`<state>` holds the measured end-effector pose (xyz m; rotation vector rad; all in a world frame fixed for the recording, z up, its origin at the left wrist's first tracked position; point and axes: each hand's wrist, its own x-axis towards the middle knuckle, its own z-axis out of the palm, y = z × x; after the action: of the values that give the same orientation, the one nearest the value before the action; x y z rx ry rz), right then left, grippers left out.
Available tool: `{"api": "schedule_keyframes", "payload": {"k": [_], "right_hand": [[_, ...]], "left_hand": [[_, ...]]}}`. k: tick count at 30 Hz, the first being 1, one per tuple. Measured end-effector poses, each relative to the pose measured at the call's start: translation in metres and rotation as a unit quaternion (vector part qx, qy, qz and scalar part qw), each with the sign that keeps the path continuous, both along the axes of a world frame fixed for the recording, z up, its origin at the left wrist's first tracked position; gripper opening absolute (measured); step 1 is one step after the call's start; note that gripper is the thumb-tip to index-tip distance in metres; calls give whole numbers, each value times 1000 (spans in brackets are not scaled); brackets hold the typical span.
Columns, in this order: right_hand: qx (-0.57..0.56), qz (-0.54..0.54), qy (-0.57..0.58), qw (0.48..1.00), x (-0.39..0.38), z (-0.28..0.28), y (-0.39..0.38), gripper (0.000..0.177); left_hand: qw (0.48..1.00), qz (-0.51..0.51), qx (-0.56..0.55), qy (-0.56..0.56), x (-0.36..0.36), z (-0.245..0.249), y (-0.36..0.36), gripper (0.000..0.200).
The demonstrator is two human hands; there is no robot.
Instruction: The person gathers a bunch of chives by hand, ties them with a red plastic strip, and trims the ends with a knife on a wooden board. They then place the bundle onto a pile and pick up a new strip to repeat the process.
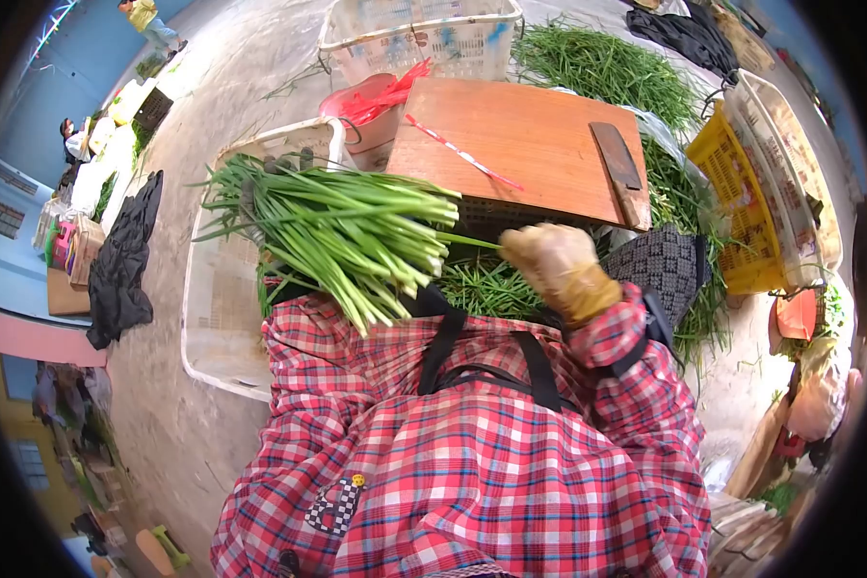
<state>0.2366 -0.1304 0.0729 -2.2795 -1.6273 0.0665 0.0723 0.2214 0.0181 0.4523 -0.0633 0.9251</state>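
A thick bundle of long green stalks (342, 231) with pale ends lies across my lap, its leafy tips over a white crate (212, 318) on my left. My left sleeve (303, 332) runs up under the bundle, and my left hand is hidden beneath it. My right hand (559, 270), in a tan glove, is curled at the bundle's right end. A single thin stalk (472, 241) sticks out of the bundle and reaches into its fingers. More loose greens (486, 289) lie just below that hand.
A wooden board (511, 154) with a cleaver (618, 173) and a red-white strip (462, 154) sits ahead. Behind it stand a pink bucket (371, 106) and a white basket (424, 34). Yellow and white crates (742, 193) stand right, with piled greens (607, 67). A black cloth (120, 260) lies left.
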Motion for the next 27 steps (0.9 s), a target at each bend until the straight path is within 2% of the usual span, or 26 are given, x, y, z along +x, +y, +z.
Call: {"api": "schedule_keyframes", "payload": {"k": [1,2,3,4,6,7,8,10,12,13,15,18,20,21,23,24,25,27], "right_hand": [[-51,-31,26,998,13,-14,-18,13],[-193,-64,19,979,32,-40,-40,16],[-332,-95,11,939,44,-58,-55,19],[-332,-94,10,938,40,-59,-59,19],[-250,-81,25,965,32,-56,-69,30],[-112,-28,69,991,23,-44,-59,39],[-42,-31,173,983,8,-24,-35,40],[-5,-27,210,977,-18,5,3,43],[0,-18,191,981,-29,17,30,44],[11,-25,155,988,-32,15,39,39],[94,0,121,988,-30,2,46,28],[120,44,112,985,-26,-3,42,24],[110,55,122,985,-24,-7,37,24],[101,65,131,984,-22,-9,35,25],[87,63,131,985,-17,-6,32,25],[86,65,124,986,-14,-6,30,25],[84,67,116,987,-11,-5,28,26],[84,68,132,985,-7,1,19,26]], "left_hand": [[1000,3,-1,6,-3,-1,1,40],[1000,3,-4,9,-3,-4,3,40],[1000,10,-4,19,-8,-6,8,40],[1000,13,-4,28,-10,-8,11,40],[999,15,-8,41,-11,-13,16,40],[999,13,-9,52,-11,-18,16,40],[998,9,-12,63,-11,-20,16,40],[997,2,-14,78,-8,-24,16,40],[996,0,-16,90,-8,-27,16,40],[994,-1,-16,106,-9,-29,17,40],[992,-4,-17,121,-14,-36,20,40],[987,-1,-16,163,-20,-49,27,40],[968,20,10,250,-19,-57,36,38],[968,18,9,251,-16,-50,29,38],[977,-4,-101,185,-7,-28,8,39],[980,-16,-51,194,-6,-45,16,39],[980,-17,-52,194,1,-29,3,39],[939,108,-114,305,11,-2,-22,42]]}}
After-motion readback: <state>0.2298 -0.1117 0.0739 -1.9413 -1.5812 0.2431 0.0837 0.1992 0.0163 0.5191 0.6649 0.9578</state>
